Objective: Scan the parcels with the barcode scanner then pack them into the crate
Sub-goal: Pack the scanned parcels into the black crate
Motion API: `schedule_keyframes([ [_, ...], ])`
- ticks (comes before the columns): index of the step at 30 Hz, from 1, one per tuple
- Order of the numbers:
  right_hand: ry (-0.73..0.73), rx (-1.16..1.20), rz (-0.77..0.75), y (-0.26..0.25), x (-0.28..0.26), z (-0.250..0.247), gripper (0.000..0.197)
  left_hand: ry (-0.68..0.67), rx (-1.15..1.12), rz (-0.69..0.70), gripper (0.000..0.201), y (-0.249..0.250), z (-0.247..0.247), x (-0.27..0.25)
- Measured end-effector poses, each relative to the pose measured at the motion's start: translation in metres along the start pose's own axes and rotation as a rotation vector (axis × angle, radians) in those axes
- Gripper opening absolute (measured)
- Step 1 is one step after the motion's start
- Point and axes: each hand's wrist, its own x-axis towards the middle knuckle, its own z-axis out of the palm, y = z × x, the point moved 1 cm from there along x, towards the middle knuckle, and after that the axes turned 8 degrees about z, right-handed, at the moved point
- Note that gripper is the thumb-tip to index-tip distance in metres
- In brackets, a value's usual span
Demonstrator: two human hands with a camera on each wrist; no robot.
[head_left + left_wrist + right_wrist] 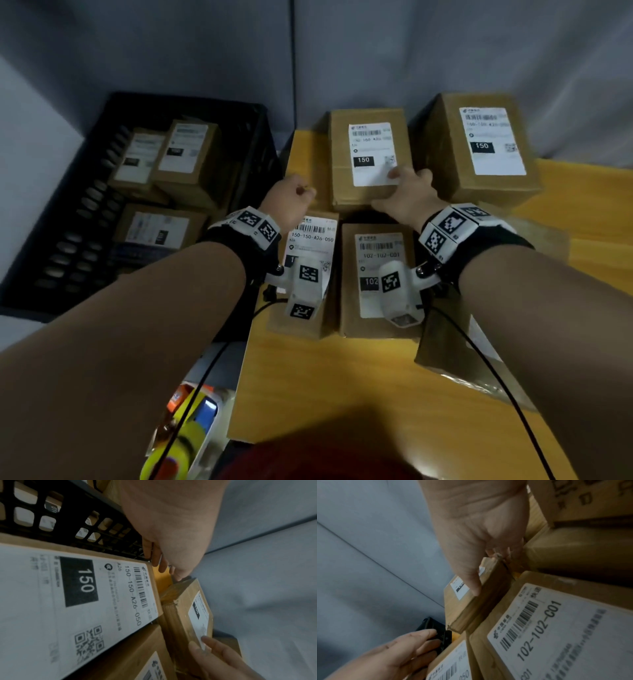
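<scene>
A brown parcel point(370, 161) with a white "150" label lies at the back middle of the yellow table point(342, 394). My right hand point(406, 181) grips its near right corner, thumb on the label and fingers down the side; the right wrist view shows this parcel point(471, 608) under the thumb point(474, 585). My left hand point(301, 195) hovers at the parcel's near left corner, fingers loosely bent and holding nothing. The black crate point(68, 219) to the left holds several labelled parcels. No barcode scanner shows in any view.
In front lie a "150-150-A26-050" parcel point(311, 236) and a "102-102-C01" parcel point(373, 253). A larger box point(486, 144) stands at the back right. A flat brown package point(462, 359) lies under my right forearm. Colourful items point(185, 428) sit below the table's left edge.
</scene>
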Motion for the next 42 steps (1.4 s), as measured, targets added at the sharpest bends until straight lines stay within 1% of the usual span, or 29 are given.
schedule_keyframes([
  [3, -0.048, 0.123, -0.061, -0.006, 0.003, 0.002, 0.062, 0.007, 0.019, -0.064, 0.045, -0.002, -0.003, 0.002],
  [5, -0.036, 0.289, -0.056, -0.009, 0.009, 0.003, 0.069, 0.006, 0.005, -0.094, 0.045, -0.004, -0.003, 0.004],
  [7, -0.032, 0.416, 0.041, -0.010, 0.015, 0.004, 0.079, -0.011, 0.000, -0.109, 0.045, -0.006, -0.002, 0.007],
  [9, -0.130, 0.458, 0.149, -0.011, 0.019, 0.010, 0.078, -0.049, -0.022, -0.123, 0.048, -0.006, -0.001, 0.007],
  [11, -0.234, 0.549, 0.194, -0.017, 0.022, 0.015, 0.077, -0.101, -0.070, -0.130, 0.052, -0.005, 0.000, 0.009],
  [13, -0.256, 0.667, 0.203, -0.022, 0.024, 0.017, 0.082, -0.109, -0.160, -0.152, 0.053, -0.001, -0.002, 0.011],
  [16, -0.262, 0.809, 0.186, -0.030, 0.020, 0.015, 0.100, 0.043, -0.421, -0.187, 0.058, 0.008, -0.012, 0.011],
  [17, -0.273, 0.868, 0.177, -0.033, 0.015, 0.013, 0.104, 0.085, -0.511, -0.197, 0.056, 0.012, -0.016, 0.010],
  [19, -0.306, 0.973, 0.181, -0.036, 0.004, 0.010, 0.110, 0.090, -0.637, -0.204, 0.050, 0.017, -0.025, 0.005],
  [20, -0.319, 1.013, 0.179, -0.036, 0.001, 0.011, 0.107, 0.084, -0.667, -0.198, 0.049, 0.019, -0.029, 0.001],
  [22, -0.325, 1.060, 0.135, -0.036, -0.007, 0.010, 0.093, 0.080, -0.695, -0.160, 0.049, 0.021, -0.042, -0.008],
  [24, -0.323, 1.066, 0.075, -0.036, -0.018, 0.012, 0.079, 0.071, -0.715, -0.112, 0.047, 0.018, -0.055, -0.019],
  [27, -0.317, 1.086, -0.002, -0.043, -0.034, 0.017, 0.073, 0.053, -0.702, -0.050, 0.045, 0.004, -0.075, -0.038],
  [30, -0.254, 1.088, -0.093, -0.066, -0.053, 0.021, 0.065, 0.070, -0.683, 0.000, 0.043, -0.019, -0.098, -0.055],
  [32, -0.204, 1.044, -0.166, -0.092, -0.068, 0.026, 0.071, 0.104, -0.661, 0.006, 0.041, -0.036, -0.118, -0.065],
  [34, -0.109, 0.976, -0.203, -0.123, -0.079, 0.037, 0.084, 0.158, -0.610, -0.005, 0.037, -0.055, -0.139, -0.071],
  [36, 0.024, 0.866, -0.192, -0.152, -0.088, 0.050, 0.095, 0.228, -0.557, -0.037, 0.028, -0.076, -0.162, -0.075],
  [38, 0.119, 0.745, -0.160, -0.176, -0.096, 0.060, 0.093, 0.278, -0.531, -0.084, 0.022, -0.098, -0.183, -0.077],
  [40, 0.101, 0.714, -0.126, -0.196, -0.100, 0.071, 0.092, 0.285, -0.525, -0.123, 0.020, -0.118, -0.200, -0.076],
  [42, 0.053, 0.755, -0.091, -0.215, -0.099, 0.087, 0.096, 0.269, -0.526, -0.147, 0.021, -0.132, -0.212, -0.077],
])
